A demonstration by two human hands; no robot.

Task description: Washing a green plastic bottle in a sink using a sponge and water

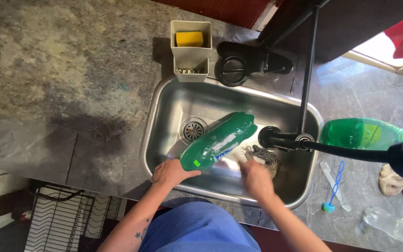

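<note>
My left hand [170,172] grips the neck end of a green plastic bottle [220,140], which lies tilted over the steel sink [164,109] with its base pointing away from me. My right hand [256,178] is blurred beside the bottle, near its neck, and touches a wire scouring pad [263,154] in the basin. Whether it grips the pad I cannot tell. The black tap head [270,138] hangs just right of the bottle's base.
A drain [193,129] sits at the basin's left. A grey caddy [191,46] with a yellow sponge [189,38] stands behind the sink. On the right counter lie a second green bottle [364,134], a blue bottle brush [334,189], a cloth [395,182] and a clear bottle [392,228]. A dish rack [57,219] sits lower left.
</note>
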